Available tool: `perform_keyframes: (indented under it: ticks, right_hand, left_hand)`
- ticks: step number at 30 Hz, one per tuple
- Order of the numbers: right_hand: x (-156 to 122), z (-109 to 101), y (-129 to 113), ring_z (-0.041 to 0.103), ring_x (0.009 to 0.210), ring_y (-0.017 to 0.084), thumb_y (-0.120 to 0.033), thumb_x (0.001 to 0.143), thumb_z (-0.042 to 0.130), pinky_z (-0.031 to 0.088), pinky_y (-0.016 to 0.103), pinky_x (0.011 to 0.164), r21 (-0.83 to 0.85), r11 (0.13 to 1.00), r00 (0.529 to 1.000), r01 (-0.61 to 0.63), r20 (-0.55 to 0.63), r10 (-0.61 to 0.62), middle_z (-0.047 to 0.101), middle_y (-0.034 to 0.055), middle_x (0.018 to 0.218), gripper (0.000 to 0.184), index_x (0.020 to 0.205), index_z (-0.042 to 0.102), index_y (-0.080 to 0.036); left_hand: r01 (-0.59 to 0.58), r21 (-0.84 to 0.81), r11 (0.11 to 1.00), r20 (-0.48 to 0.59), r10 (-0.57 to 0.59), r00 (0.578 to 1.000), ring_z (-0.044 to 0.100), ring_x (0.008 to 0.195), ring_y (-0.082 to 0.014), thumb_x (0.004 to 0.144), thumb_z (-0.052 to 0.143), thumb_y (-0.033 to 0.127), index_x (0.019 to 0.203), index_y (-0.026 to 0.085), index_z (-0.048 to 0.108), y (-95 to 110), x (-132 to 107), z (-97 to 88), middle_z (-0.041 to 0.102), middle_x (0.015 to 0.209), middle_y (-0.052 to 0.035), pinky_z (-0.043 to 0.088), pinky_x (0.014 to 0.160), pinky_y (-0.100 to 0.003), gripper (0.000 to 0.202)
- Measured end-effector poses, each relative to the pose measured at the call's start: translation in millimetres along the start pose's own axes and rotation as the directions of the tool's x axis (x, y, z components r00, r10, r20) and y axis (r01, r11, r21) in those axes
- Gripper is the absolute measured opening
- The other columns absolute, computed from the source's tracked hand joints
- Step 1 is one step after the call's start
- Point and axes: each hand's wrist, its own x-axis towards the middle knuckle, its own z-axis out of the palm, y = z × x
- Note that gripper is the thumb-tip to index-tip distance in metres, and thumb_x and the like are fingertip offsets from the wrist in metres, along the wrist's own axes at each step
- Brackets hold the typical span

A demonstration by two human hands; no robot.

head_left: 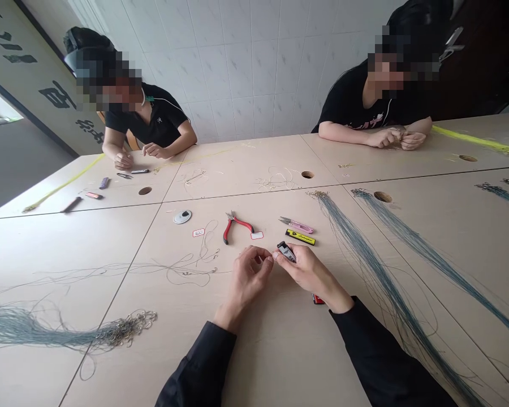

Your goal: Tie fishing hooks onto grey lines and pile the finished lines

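Observation:
Over the table, my left hand is closed in a pinch, its fingertips near those of my right hand. A thin line runs into it from the left; the end between the fingers is too small to make out. My right hand is wrapped round a black-and-white lighter, its top pointing up and left. Just beyond lie pliers with red handles, pink thread snips and a yellow lighter. Part of a red object shows beneath my right wrist.
Bundles of blue-grey line stretch along the right, and another bundle lies left with metal hooks at its end. A round silver-white object lies behind. Two people work across the table.

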Motion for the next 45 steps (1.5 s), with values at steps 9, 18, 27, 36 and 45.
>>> perform_keyframes:
  ticks: [9,18,27,36,45]
  right_hand:
    - [-1.2,0.1,-3.0,0.043,0.066,0.015,-0.046,0.095,0.051,0.033,0.028,0.062,0.011,1.0,0.999,-0.002,0.052,0.002,0.05,-0.0015,0.071,0.032,0.078,0.052,-0.019]
    - [-1.9,-0.3,-4.3,0.037,0.067,0.013,-0.048,0.094,0.051,0.03,0.027,0.061,0.045,0.998,0.995,-0.032,0.1,0.027,0.043,-0.0024,0.071,0.035,0.076,0.049,-0.019]
    - [1.0,-1.8,-0.5,0.045,0.071,0.016,-0.049,0.094,0.053,0.038,0.029,0.069,0.109,0.994,1.0,-0.014,0.008,0.013,0.049,-0.0003,0.074,0.033,0.082,0.058,-0.019]
    - [0.4,-1.3,0.8,0.041,0.066,0.014,-0.044,0.091,0.057,0.035,0.027,0.064,0.126,0.991,0.999,-0.046,0.029,0.043,0.046,-0.0024,0.069,0.029,0.077,0.056,-0.019]
    - [-0.2,0.7,-3.9,0.037,0.064,0.012,-0.044,0.092,0.057,0.032,0.026,0.06,0.172,0.983,0.994,-0.07,0.089,0.055,0.044,-0.0031,0.069,0.028,0.08,0.06,-0.018]
  left_hand:
    - [0.147,-0.184,0.972,0.064,-0.137,0.989,0.039,0.054,-0.0095,0.084,0.064,0.04,0.079,0.016,0.064,1.0,1.5,-4.7,0.055,0.065,0.0004,0.028,0.051,-0.023,0.025]
    - [0.153,-0.25,0.956,0.117,-0.127,0.985,0.047,0.062,-0.0106,0.086,0.063,0.041,0.082,0.015,0.063,-1.5,1.4,-6.6,0.059,0.073,-0.0014,0.034,0.056,-0.022,0.027]
    - [0.2,-0.274,0.941,0.115,-0.174,0.978,0.035,0.057,-0.0089,0.085,0.061,0.057,0.08,0.015,0.058,3.4,2.0,-8.4,0.045,0.065,0.0028,0.027,0.052,-0.022,0.042]
    - [0.225,-0.282,0.933,0.13,-0.195,0.972,0.031,0.055,-0.0082,0.084,0.063,0.054,0.078,0.016,0.055,0.5,1.5,-6.8,0.041,0.063,0.0045,0.024,0.05,-0.021,0.039]
    - [0.174,-0.311,0.934,0.088,-0.154,0.984,0.044,0.064,-0.0104,0.084,0.064,0.046,0.08,0.015,0.06,0.3,3.1,-7.7,0.054,0.071,0.001,0.035,0.059,-0.022,0.031]
